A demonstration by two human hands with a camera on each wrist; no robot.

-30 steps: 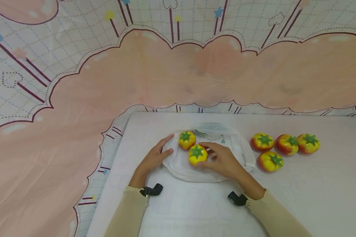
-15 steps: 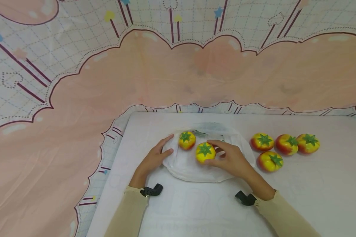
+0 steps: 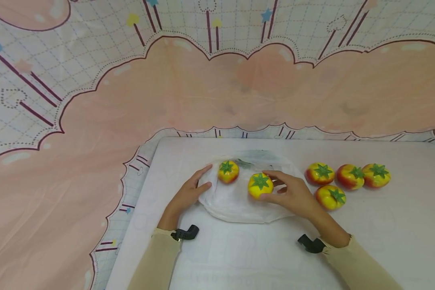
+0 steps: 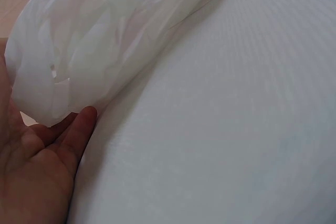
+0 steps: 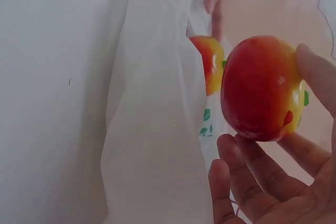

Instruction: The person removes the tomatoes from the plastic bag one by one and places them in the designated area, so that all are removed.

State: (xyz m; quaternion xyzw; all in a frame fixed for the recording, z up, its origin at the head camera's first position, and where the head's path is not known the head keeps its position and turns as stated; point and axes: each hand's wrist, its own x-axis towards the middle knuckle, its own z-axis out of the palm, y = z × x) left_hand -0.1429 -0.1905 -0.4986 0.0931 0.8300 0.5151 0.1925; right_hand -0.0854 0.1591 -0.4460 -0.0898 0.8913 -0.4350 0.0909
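My right hand (image 3: 293, 193) grips a yellow-and-red toy tomato (image 3: 260, 186) with a green star-shaped top, thumb on one side and fingers on the other. In the right wrist view this tomato (image 5: 260, 87) is held beside the raised edge of a white plastic bag (image 5: 155, 108). A second toy tomato (image 3: 228, 172) lies at the bag's left part; the bag edge partly hides it in the right wrist view. My left hand (image 3: 186, 195) rests at the left edge of the bag (image 3: 235, 209), thumb and fingers spread apart. The left wrist view shows its fingers (image 4: 81, 129) touching the bag.
Several more toy tomatoes (image 3: 330, 197) sit in a loose group right of the bag on the white table (image 3: 384, 233). Behind the table hangs a pink, cloud-patterned cloth (image 3: 239, 92). Green print shows on the bag.
My right hand has moved to the right with the gripped toy tomato, away from the second one. My left hand has stayed in place.
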